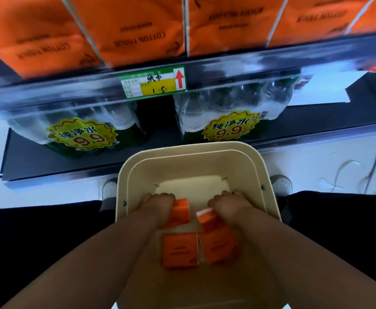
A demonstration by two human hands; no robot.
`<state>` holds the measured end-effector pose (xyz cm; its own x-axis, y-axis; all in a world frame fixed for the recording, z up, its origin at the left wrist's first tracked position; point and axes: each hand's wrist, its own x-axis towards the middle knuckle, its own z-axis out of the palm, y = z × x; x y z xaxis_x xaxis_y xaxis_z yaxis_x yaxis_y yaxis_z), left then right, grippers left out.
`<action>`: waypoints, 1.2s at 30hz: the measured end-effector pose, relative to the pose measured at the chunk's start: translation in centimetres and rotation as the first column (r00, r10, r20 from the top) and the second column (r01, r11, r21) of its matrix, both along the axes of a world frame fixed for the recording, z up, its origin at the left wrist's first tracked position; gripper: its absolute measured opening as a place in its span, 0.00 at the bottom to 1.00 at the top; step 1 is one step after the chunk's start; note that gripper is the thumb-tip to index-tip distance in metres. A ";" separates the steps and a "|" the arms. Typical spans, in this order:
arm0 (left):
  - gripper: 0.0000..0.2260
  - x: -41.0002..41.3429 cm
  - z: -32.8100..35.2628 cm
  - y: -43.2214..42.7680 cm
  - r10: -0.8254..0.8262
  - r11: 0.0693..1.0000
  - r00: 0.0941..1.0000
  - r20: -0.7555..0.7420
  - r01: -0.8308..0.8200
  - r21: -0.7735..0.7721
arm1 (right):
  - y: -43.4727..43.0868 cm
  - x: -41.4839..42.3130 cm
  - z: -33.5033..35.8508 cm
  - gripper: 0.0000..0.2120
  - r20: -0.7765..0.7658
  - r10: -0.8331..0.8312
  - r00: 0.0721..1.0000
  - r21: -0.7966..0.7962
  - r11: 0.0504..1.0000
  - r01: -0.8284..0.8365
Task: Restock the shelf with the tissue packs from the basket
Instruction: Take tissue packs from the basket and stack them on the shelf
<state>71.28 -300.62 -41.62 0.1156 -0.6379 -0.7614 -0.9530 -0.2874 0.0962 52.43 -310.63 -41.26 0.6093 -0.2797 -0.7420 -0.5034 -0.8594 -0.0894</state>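
Observation:
A cream basket (189, 157) stands in front of me below the shelves. Several small orange tissue packs lie inside it. My left hand (158, 202) reaches into the basket with its fingers curled round one orange pack (180, 211). My right hand (229, 205) grips another orange pack (209, 219) beside it. Two more packs lie nearer to me, one on the left (180, 250) and one on the right (221, 245). Above, the upper shelf (227, 63) holds a row of large orange cotton tissue packs (138, 30).
A green and yellow price tag (153, 84) hangs on the upper shelf's edge. Two shrink-wrapped packs of water bottles (82, 130) stand on the lower black shelf (48, 161). My shoes (110, 188) and dark trousers flank the basket on the white floor.

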 end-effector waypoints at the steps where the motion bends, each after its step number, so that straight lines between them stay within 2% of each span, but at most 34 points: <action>1: 0.19 0.5 1.0 -0.4 -0.002 1.000 1.000 -0.009 0.002 0.001 | -0.3 0.2 1.1 0.20 0.011 0.043 0.999 -0.007 0.999 -0.043; 8: 0.16 2.6 8.1 -1.9 0.047 0.998 0.998 -0.033 -0.049 -0.048 | -0.9 2.0 9.6 0.21 0.175 0.127 0.976 -0.059 0.991 -0.118; 11: 0.15 2.9 11.5 -1.9 0.075 0.990 0.985 -0.157 -0.092 -0.104 | -1.1 2.3 13.3 0.19 0.206 0.143 0.968 -0.077 0.989 -0.129; 13: 0.20 3.3 13.4 -2.1 0.141 0.975 0.973 -0.185 -0.169 -0.147 | -1.3 2.2 15.4 0.16 0.265 0.138 0.954 -0.095 0.989 -0.117; 15: 0.24 4.2 15.0 -2.3 0.124 0.961 0.977 -0.172 -0.161 -0.223 | -1.5 2.1 17.1 0.16 0.345 0.112 0.932 -0.094 0.992 -0.084; 18: 0.22 4.9 18.6 -2.4 0.119 0.947 0.969 -0.216 -0.176 -0.270 | -1.6 2.2 19.8 0.20 0.450 0.003 0.893 -0.021 1.000 0.008; 21: 0.21 5.8 21.6 -2.1 0.100 0.926 0.955 -0.279 -0.193 -0.326 | -1.9 2.5 22.6 0.20 0.516 -0.109 0.850 0.072 0.994 0.084; 27: 0.18 9.2 26.9 0.6 0.119 0.835 0.920 -0.373 -0.296 -0.464 | -2.4 3.8 28.3 0.19 0.627 -0.217 0.748 0.194 0.974 0.120; 33: 0.15 13.5 31.2 4.2 0.142 0.674 0.854 -0.500 -0.453 -0.583 | -2.5 6.8 33.5 0.17 0.706 -0.137 0.695 0.165 0.986 0.027; 36: 0.12 15.3 33.2 5.6 0.126 0.628 0.824 -0.553 -0.497 -0.598 | -2.6 8.9 35.9 0.17 0.719 -0.118 0.685 0.175 0.984 -0.015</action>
